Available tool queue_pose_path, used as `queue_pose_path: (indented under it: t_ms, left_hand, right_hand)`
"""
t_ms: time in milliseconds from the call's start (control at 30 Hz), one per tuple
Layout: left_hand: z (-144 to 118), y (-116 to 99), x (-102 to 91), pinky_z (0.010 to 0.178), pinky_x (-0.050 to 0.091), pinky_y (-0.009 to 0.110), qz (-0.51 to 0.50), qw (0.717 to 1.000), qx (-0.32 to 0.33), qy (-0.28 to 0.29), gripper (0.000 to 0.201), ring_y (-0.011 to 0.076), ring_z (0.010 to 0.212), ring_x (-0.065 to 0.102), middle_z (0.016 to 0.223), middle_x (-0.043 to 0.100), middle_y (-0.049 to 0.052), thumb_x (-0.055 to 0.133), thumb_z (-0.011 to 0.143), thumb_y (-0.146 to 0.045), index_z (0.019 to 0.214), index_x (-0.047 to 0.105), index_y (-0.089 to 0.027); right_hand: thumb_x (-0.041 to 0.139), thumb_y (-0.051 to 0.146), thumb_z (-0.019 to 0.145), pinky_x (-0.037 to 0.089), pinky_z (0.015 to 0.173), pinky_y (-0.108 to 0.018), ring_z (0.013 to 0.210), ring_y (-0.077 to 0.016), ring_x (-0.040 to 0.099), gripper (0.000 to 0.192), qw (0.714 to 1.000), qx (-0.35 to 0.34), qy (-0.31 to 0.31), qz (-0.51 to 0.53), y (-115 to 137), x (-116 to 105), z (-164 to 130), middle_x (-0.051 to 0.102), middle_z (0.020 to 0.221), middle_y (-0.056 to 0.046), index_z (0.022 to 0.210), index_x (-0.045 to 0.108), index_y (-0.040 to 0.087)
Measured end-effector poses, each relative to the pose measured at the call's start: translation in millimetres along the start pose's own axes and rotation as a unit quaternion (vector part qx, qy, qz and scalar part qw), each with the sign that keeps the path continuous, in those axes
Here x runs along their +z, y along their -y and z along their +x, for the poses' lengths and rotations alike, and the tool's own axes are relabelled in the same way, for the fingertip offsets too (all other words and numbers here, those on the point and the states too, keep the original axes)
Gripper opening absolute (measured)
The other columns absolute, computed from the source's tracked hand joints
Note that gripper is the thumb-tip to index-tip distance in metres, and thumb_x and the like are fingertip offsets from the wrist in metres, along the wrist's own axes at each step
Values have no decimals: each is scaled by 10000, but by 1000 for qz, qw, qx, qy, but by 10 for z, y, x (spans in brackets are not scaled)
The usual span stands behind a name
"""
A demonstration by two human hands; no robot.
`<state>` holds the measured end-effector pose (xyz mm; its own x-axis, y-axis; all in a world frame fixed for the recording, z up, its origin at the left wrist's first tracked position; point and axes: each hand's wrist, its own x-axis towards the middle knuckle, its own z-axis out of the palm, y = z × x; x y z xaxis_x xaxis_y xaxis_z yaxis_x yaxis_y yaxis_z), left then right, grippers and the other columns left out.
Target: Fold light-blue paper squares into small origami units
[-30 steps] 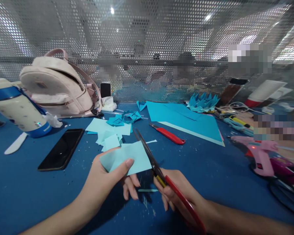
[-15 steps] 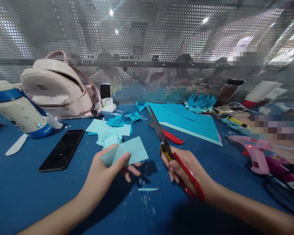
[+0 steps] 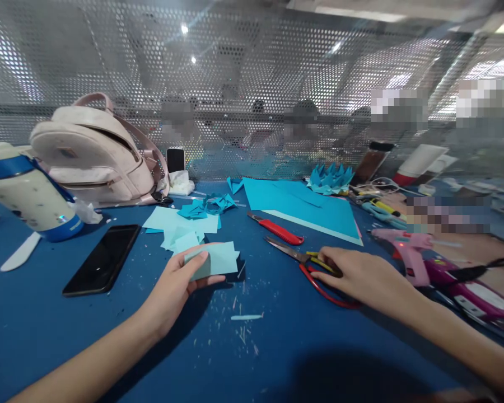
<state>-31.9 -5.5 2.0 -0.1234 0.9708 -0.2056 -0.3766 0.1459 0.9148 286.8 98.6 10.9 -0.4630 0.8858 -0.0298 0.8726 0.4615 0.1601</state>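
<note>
Light blue paper pieces [image 3: 218,262] are pinched between the thumb and fingers of my left hand [image 3: 182,274], held just above the table. My right hand [image 3: 348,271] is on the handles of red-and-yellow scissors [image 3: 292,251], its fingers curled at the loops. The scissors are low at the table, blades pointing left and away. A red utility knife [image 3: 281,231] lies just beyond them. Behind my left hand are light blue paper sheets [image 3: 162,219] and folded blue paper pieces [image 3: 216,204]. A thin paper strip [image 3: 246,317] and small scraps lie nearer me.
Large blue sheets [image 3: 302,204] and a spiky blue paper form [image 3: 330,178] are at the back. To the right are a pink glue gun [image 3: 409,252] and a purple device [image 3: 470,282]. A phone [image 3: 103,260], a bottle [image 3: 37,193] and a backpack [image 3: 96,162] stand or lie left.
My right hand has lowered the scissors to the table, turning the blades from upward to leftward. The paper in my left hand has tilted and shifted slightly left. The view has turned slightly right.
</note>
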Motion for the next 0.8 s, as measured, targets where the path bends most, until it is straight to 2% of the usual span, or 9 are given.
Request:
queue_pose_path:
  t_ms: [100, 167, 200, 300, 367, 467, 600, 800]
  left_hand:
    - [-12, -12, 9, 867, 598, 386, 10, 1000, 5, 14, 344, 279, 1085, 642, 1167, 704, 103, 696, 842, -329, 1142, 701, -161]
    - [-18, -5, 8, 886, 591, 387, 18, 999, 12, 28, 356, 272, 1100, 634, 1171, 701, 96, 695, 844, -315, 1167, 688, -165]
    - [-19, 3, 5, 895, 587, 388, 22, 999, 15, 33, 364, 272, 1108, 630, 1170, 701, 91, 703, 836, -308, 1170, 686, -166]
    - [-8, 43, -12, 910, 581, 397, 35, 999, 29, 23, 388, 278, 1092, 640, 1150, 709, 85, 750, 783, -292, 1143, 702, -156]
    - [15, 75, -35, 901, 585, 394, 38, 998, 44, -2, 401, 271, 1040, 665, 1122, 719, 78, 785, 739, -284, 1111, 715, -150]
    - [59, 106, -83, 911, 577, 349, 30, 995, 75, -50, 435, 220, 976, 686, 1126, 717, 41, 796, 725, -291, 1132, 697, -173]
    - [98, 101, -135, 924, 564, 309, 6, 986, 128, -103, 465, 187, 994, 677, 1101, 724, 5, 777, 753, -296, 1196, 659, -214]
    - [104, 106, -136, 913, 573, 320, 0, 986, 129, -104, 497, 195, 971, 682, 1105, 719, 25, 773, 768, -292, 1235, 635, -199]
  right_hand:
    - [544, 401, 915, 362, 497, -268, 783, -252, 662, 232, 998, -22, -57, -35, 106, -135, -3, 666, 991, -84, 992, 613, 194]
    - [539, 324, 931, 416, 573, -275, 874, -248, 649, 163, 991, -78, -106, -14, 253, -235, 37, 653, 1012, -76, 1007, 611, 198]
    - [529, 274, 939, 443, 636, -283, 891, -229, 643, 144, 985, -129, -114, 15, 344, -276, 71, 644, 1054, -70, 1040, 605, 205]
    - [508, 234, 967, 460, 760, -282, 981, -191, 608, 151, 949, -288, -65, 109, 634, -342, 238, 610, 1139, -54, 1082, 606, 230]
    - [525, 231, 967, 450, 795, -284, 1014, -187, 576, 173, 929, -342, -42, 135, 805, -342, 398, 599, 1122, -50, 1117, 609, 235]
    - [585, 252, 943, 428, 780, -287, 971, -190, 548, 123, 919, -372, -13, 134, 982, -325, 654, 593, 1024, -53, 1035, 643, 196]
    - [676, 198, 877, 387, 675, -236, 897, -167, 543, 40, 906, -401, 32, 134, 1075, -347, 872, 607, 883, -17, 856, 650, 174]
    - [601, 106, 900, 354, 644, -245, 847, -159, 528, 82, 891, -429, 67, 131, 1085, -459, 792, 602, 854, -26, 841, 630, 156]
